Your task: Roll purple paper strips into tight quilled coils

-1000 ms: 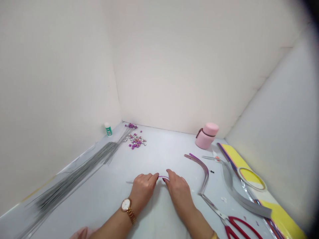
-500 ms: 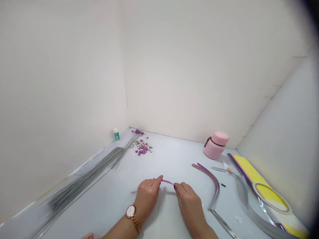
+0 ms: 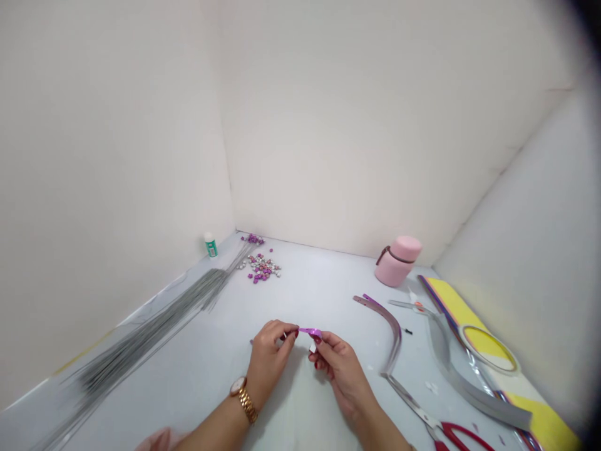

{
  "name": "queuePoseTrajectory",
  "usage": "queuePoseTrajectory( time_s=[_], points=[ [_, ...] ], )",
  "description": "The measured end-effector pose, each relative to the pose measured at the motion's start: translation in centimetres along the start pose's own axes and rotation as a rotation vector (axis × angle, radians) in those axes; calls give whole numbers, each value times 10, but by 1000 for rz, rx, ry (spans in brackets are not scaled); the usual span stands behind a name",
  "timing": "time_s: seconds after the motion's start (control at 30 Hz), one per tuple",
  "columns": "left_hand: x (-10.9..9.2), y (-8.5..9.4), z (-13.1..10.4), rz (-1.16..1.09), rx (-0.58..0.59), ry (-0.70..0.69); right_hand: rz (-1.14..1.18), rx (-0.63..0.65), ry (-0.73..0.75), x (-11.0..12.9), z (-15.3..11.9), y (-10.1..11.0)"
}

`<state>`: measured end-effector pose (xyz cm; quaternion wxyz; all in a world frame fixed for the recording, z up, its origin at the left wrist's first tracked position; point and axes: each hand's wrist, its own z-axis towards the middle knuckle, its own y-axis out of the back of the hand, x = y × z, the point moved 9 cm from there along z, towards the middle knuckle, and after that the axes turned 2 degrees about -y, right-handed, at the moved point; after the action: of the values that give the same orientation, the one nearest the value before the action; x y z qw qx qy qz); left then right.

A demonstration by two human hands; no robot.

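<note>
A narrow purple strip (image 3: 310,332) stretches between my two hands above the white table, looped at its right end. My left hand (image 3: 272,344), with a gold watch at the wrist, pinches the strip's left end between thumb and fingertips. The loop lies in the fingertips of my right hand (image 3: 335,360), and a small white piece shows just under it. Longer purple and mauve strips (image 3: 392,326) lie curved on the table to the right of my right hand. Small purple and silver stars (image 3: 263,269) are heaped beyond my hands.
Thin grey wires (image 3: 154,329) lie along the left wall, near a green-and-white bottle (image 3: 211,245). A pink container (image 3: 397,262) stands at the back right. Red-handled scissors (image 3: 422,413), grey strips (image 3: 460,379), a tape ring (image 3: 488,347) and yellow sheets (image 3: 451,300) lie on the right.
The purple strip, stretched out before, now has a loop at its right end. My right hand has turned, showing its fingertips. The view has shifted, bringing the red scissor handles into sight.
</note>
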<state>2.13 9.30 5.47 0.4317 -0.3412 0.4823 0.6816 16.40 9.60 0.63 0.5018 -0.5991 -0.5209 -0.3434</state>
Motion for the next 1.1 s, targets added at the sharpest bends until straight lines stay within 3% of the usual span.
queuePoseTrajectory(
  time_s=[0.2,0.43,0.67,0.83,0.97,1.1],
  points=[
    [5,-23,-8,-193,87,187,123,-33,28,1,-1,0],
    [2,-37,-13,-299,178,232,87,-93,162,5,-1,6],
    [-6,-28,-13,-237,119,160,-11,-97,237,12,-7,5],
    [5,-27,-12,-381,81,271,-101,-85,230,15,-9,4],
    [19,-28,-12,-464,51,377,-276,52,193,12,-9,-11],
    [30,-27,-11,-523,31,449,-281,122,114,2,-7,-16]
  ],
)
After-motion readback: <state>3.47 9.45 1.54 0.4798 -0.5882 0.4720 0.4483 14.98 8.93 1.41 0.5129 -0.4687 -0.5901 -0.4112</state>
